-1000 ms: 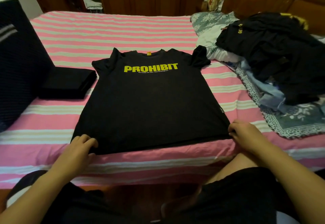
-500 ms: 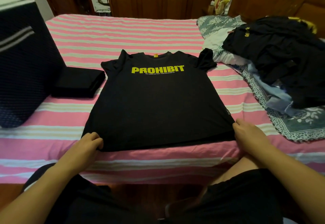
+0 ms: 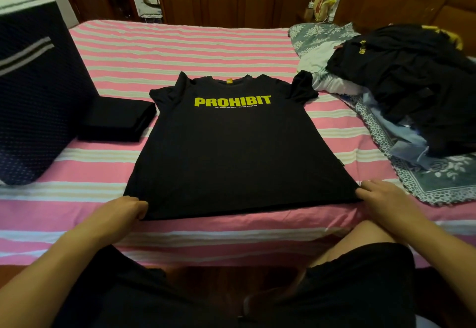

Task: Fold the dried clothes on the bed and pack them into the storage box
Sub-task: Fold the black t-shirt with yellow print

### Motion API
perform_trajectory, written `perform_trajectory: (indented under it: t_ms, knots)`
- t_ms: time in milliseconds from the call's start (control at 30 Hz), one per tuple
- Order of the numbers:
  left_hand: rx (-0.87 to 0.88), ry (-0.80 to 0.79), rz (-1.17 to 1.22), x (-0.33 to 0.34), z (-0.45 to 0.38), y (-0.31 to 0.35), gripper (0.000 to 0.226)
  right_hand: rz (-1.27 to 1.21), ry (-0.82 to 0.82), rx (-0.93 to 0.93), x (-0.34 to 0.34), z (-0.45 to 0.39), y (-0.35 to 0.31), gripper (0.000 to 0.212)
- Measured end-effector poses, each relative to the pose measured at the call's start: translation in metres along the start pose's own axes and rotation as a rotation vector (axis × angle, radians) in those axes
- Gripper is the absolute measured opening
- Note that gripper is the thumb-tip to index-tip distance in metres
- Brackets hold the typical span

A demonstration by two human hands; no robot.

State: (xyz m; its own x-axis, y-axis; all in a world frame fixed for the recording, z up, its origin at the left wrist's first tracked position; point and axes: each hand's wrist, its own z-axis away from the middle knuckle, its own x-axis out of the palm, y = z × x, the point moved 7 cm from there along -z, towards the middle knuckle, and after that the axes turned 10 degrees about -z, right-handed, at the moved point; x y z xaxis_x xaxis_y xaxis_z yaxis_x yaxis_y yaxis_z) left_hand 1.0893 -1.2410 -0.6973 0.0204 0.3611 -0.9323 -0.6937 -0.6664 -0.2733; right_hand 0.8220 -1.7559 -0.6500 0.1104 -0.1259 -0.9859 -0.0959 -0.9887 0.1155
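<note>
While your left hand (image 3: 121,210) and right hand (image 3: 383,196) pinch the hem corners of the black T-shirt (image 3: 239,147), pull toward 6 o'clock evenly. Flatten the sleeves before folding.

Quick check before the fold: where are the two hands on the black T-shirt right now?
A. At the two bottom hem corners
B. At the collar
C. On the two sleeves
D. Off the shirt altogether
A: the left hand and right hand each grip a bottom corner of the T-shirt, which lies spread flat on the striped bed.
</note>
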Motion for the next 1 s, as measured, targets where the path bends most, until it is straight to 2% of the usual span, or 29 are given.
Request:
perform_trajectory:
  t_ms: [100,167,267,333,367,433,567,667,733,833,900,1000]
  knots:
    - [0.015,-0.092,-0.212,-0.005,-0.008,0.011,0.019,0.016,-0.158,-0.032,0.014,-0.01,0.002,0.032]
    - [0.037,-0.188,-0.277,-0.012,-0.014,0.023,0.014,0.065,-0.393,0.035,0.02,-0.024,0.001,0.017]
    - [0.009,-0.494,-0.22,-0.03,-0.022,0.038,0.014,0.067,-0.898,0.15,0.017,-0.043,-0.005,0.005]
    - [-0.034,-0.754,-0.108,-0.045,-0.034,0.042,0.032,-0.131,-0.98,0.293,0.009,-0.074,0.005,0.021]
    - [-0.044,-0.833,-0.042,-0.054,-0.047,0.044,0.04,-0.28,-0.946,0.382,0.005,-0.096,0.014,0.027]
    - [-0.012,-0.788,0.118,-0.079,-0.093,0.052,0.044,-0.478,-0.752,0.471,-0.006,-0.148,0.033,0.025]
    - [0.025,-0.331,0.468,-0.138,-0.229,0.073,0.018,-0.498,-0.249,0.522,-0.002,-0.264,0.084,0.023]
    - [0.018,0.099,0.352,-0.161,-0.348,0.077,0.03,-0.537,-0.079,0.622,0.036,-0.338,0.126,0.021]
    - [0.029,0.303,0.252,-0.169,-0.429,0.078,0.043,-0.616,-0.008,0.742,0.066,-0.388,0.161,0.031]
    - [0.023,0.334,0.176,-0.166,-0.531,0.08,0.057,-0.681,0.052,0.918,0.096,-0.448,0.209,0.019]
    - [-0.001,0.296,0.164,-0.146,-0.567,0.083,0.063,-0.691,0.081,1.035,0.116,-0.473,0.235,0.038]
    - [-0.058,0.27,0.2,-0.114,-0.587,0.086,0.068,-0.716,0.037,1.151,0.15,-0.505,0.259,0.061]
